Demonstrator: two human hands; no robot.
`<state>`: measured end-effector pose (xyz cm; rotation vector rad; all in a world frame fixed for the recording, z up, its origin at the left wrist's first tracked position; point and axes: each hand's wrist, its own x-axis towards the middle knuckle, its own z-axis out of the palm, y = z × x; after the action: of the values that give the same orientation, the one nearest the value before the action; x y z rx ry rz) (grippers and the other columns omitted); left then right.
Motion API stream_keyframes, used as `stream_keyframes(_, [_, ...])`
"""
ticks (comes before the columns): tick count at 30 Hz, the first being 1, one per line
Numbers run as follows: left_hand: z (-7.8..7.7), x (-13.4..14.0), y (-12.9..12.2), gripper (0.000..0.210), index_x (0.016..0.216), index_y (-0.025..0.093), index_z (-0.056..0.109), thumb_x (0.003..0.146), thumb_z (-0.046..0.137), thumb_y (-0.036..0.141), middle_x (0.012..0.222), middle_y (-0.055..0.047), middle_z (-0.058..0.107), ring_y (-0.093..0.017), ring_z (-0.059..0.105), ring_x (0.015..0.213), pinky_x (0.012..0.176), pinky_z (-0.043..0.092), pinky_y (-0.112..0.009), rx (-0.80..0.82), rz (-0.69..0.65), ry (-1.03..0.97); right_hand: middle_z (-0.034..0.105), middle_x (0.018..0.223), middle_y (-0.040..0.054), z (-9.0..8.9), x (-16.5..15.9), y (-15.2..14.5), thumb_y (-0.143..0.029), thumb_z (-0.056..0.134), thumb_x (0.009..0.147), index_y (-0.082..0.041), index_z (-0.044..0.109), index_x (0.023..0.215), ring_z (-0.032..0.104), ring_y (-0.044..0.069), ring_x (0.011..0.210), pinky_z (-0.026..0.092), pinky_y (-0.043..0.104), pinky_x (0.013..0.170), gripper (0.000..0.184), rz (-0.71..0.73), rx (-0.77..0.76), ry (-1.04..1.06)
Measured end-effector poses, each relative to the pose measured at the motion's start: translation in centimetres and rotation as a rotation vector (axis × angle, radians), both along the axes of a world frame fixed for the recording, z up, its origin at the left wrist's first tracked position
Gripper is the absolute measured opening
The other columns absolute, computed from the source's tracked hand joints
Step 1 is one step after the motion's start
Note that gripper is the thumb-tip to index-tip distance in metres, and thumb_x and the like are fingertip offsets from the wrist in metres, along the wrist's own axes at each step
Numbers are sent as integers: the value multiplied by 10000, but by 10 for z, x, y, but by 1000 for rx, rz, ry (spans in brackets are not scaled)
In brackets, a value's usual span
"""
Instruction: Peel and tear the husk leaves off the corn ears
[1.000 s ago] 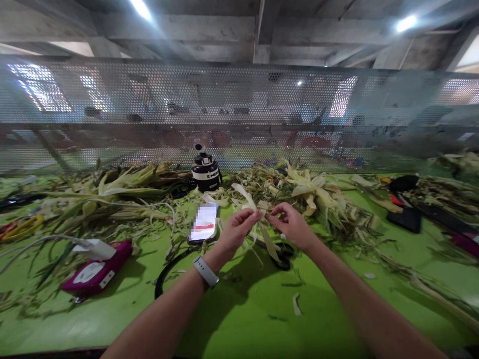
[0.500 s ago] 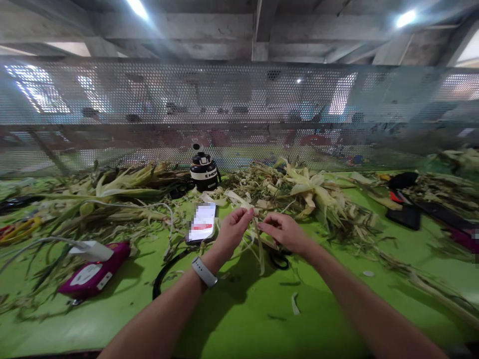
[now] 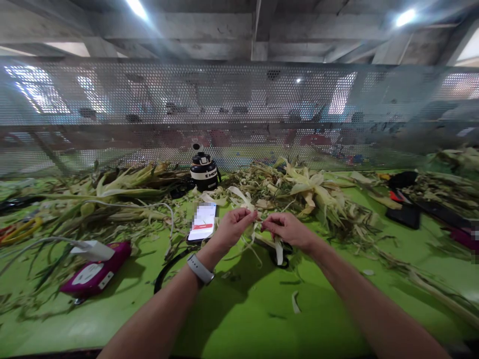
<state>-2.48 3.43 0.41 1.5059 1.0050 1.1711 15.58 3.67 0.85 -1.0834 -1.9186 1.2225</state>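
Observation:
Above the green table, my left hand [image 3: 234, 229] is closed in a pinch on a pale corn husk [image 3: 245, 199], part of which fans out beyond the fingers. Thin husk strands dangle beneath it. Just to the right, my right hand [image 3: 290, 230] pinches a narrow husk strip [image 3: 279, 253] whose end hangs below the fingertips. Only a small gap separates the two hands. Black loop handles [image 3: 285, 262], resembling scissors, lie under the right hand, partly covered. A lit phone [image 3: 203, 222] rests beside my left hand.
Heaps of dry husks [image 3: 318, 192] spread across the back. Behind the phone stands a black bottle [image 3: 205, 174]. At left, a white charger [image 3: 93, 250] sits on a magenta box [image 3: 88, 279]. A dark phone-like object [image 3: 404, 215] lies right. A perforated screen [image 3: 239, 109] closes off the back.
The long strip that hung between my hands is gone from there; a wider, paler strip now hangs from my right hand. Both hands have shifted slightly.

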Motion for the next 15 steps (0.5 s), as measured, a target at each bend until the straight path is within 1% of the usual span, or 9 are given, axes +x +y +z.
stream_keyframes(5, [3, 1, -3, 381, 628, 153, 573, 667, 677, 518, 487, 75, 326, -56, 204, 461, 442, 135, -220, -92, -62, -88, 494, 564, -42, -2, 2, 1, -578, 597, 741, -153, 590, 739, 437, 83, 504, 325, 210, 486, 425, 37, -30, 0])
stream_keyframes(8, [3, 0, -3, 385, 626, 160, 552, 671, 675, 523, 458, 94, 264, -49, 167, 431, 426, 106, -225, -174, -78, -144, 481, 553, -43, -1, 1, 1, -589, 614, 714, -153, 589, 735, 428, 82, 495, 316, 211, 477, 437, 4, -35, 30])
stream_keyframes(10, [4, -1, -4, 386, 627, 164, 541, 689, 655, 528, 457, 94, 257, -48, 173, 419, 421, 99, -227, -222, -78, -156, 467, 538, -47, 1, 1, 1, -593, 623, 698, -155, 578, 718, 409, 79, 481, 300, 214, 467, 440, -29, -42, 56])
stream_keyframes(12, [6, -2, -5, 378, 632, 163, 541, 709, 636, 521, 454, 88, 286, -49, 201, 413, 419, 109, -226, -237, -91, -123, 458, 534, -50, 2, 1, 1, -582, 637, 689, -158, 569, 706, 397, 78, 478, 293, 217, 467, 430, -39, -43, 73])
stream_keyframes(15, [6, -2, -6, 352, 646, 159, 546, 709, 650, 489, 467, 76, 353, -51, 257, 425, 423, 151, -214, -173, -155, -17, 440, 526, -56, 4, 1, 0, -565, 634, 699, -158, 563, 706, 374, 74, 471, 270, 217, 457, 414, -34, -42, 69])
